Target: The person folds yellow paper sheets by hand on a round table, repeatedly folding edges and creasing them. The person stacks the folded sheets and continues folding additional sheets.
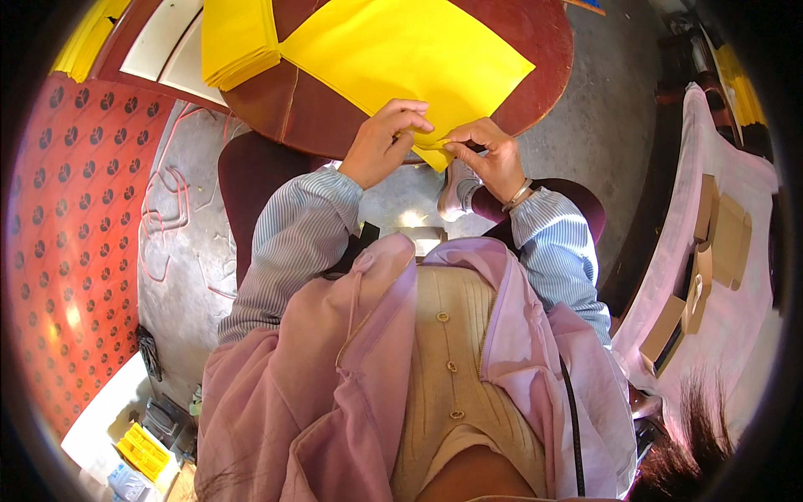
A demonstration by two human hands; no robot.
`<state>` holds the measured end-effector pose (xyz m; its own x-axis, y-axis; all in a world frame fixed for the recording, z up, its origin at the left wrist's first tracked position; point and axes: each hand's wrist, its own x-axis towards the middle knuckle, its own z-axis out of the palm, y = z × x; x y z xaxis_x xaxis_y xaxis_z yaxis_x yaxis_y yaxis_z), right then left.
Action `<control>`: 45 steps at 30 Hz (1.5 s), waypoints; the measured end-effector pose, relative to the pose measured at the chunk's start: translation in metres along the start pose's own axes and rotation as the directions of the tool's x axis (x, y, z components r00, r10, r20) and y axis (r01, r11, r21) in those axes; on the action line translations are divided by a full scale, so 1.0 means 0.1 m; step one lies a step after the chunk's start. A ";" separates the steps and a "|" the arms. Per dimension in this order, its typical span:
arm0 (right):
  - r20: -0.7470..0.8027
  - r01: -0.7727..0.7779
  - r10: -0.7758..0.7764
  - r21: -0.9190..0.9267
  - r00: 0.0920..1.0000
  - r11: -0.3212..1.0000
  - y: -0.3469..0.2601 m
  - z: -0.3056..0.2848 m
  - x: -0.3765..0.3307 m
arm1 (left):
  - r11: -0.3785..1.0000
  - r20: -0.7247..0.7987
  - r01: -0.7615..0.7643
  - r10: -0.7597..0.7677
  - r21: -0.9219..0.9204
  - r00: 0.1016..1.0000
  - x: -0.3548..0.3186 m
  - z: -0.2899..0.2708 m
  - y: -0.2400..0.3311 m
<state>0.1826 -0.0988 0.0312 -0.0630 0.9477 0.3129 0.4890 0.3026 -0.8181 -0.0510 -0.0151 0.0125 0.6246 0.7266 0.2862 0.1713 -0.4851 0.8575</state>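
A large yellow sheet [410, 54] lies over the edge of the round red-brown table [544, 42]. Its near corner hangs past the rim toward my lap and looks folded or creased. With thumb and forefinger, my right hand [493, 155] pinches the sheet at this corner. My left hand [386, 144] is just to the left of it, fingers loosely bent and apart, close to the sheet's edge; I see nothing held in it. A thick stack of similar yellow sheets [241, 42] sits on the table's left side.
My knees are under the table's near edge. To the right, a bench or table with a pale pink cloth [677, 243] carries open cardboard boxes [729, 243]. At left are a red patterned panel [84, 209] and pinkish cord [171, 201] on the concrete floor [192, 276].
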 end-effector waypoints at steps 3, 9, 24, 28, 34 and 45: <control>-0.011 -0.033 0.033 0.007 0.999 0.999 0.01 0.01 -0.01 | 0.998 0.037 0.067 -0.066 -0.008 0.997 -0.02 0.00 0.04; -0.064 -0.062 0.062 0.002 0.996 0.998 0.01 0.07 -0.05 | 0.995 -0.027 0.101 -0.101 -0.001 0.995 0.00 0.08 0.06; -0.162 0.047 -0.088 -0.239 0.983 0.970 -0.01 0.11 -0.11 | 0.982 -0.176 0.173 -0.184 -0.076 0.967 0.05 0.16 -0.01; -0.192 0.043 -0.091 -0.243 0.977 0.969 -0.04 0.12 -0.12 | 0.971 -0.212 0.219 -0.234 -0.091 0.949 0.06 0.19 0.03; -0.148 0.093 -0.139 -0.282 0.979 0.955 -0.02 0.11 -0.11 | 0.971 -0.167 0.210 -0.226 -0.111 0.960 0.07 0.15 0.03; -0.198 -0.057 0.031 -0.130 0.980 0.990 -0.02 0.16 -0.10 | 0.992 -0.078 0.118 -0.121 -0.042 0.990 0.03 0.10 -0.06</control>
<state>0.1686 -0.1077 0.0225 0.1258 0.9177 0.3769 0.6007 0.2319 -0.7651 -0.0428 -0.0151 0.0044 0.5377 0.8159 0.2126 0.2115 -0.3746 0.9027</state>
